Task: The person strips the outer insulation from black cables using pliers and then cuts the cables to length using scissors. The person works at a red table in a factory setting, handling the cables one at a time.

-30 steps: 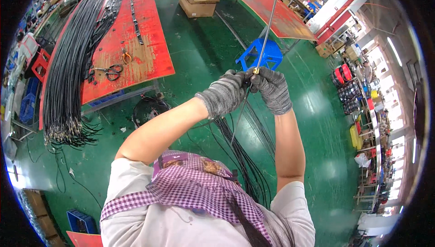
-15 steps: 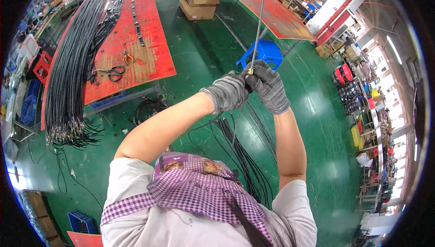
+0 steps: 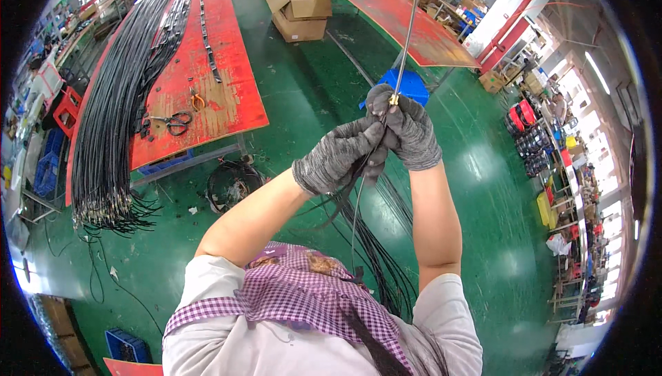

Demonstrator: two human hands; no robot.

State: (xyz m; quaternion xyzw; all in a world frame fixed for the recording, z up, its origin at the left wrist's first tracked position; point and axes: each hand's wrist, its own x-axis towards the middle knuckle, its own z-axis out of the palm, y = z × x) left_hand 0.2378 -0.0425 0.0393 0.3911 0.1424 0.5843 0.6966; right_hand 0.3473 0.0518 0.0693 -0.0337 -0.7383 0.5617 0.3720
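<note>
Both my hands wear grey knit gloves and are raised in front of me. My right hand [image 3: 412,130] grips a thin grey cable [image 3: 411,24] just below its brass end fitting [image 3: 393,99]; the cable runs up and away toward the far table. My left hand [image 3: 336,156] is closed on thin black wires [image 3: 354,217] that hang down from between my hands to a bundle of black cables [image 3: 378,266] trailing on the green floor.
A long red table [image 3: 207,86] at my left carries a thick bundle of black cables [image 3: 117,114], scissors [image 3: 174,122] and pliers. A cardboard box [image 3: 300,9], a blue stool [image 3: 412,86], a second red table [image 3: 407,17] and a cable coil [image 3: 231,184] stand around.
My two hands have stayed together on the cable and shifted slightly; the view has tilted a little. Nothing was let go.
</note>
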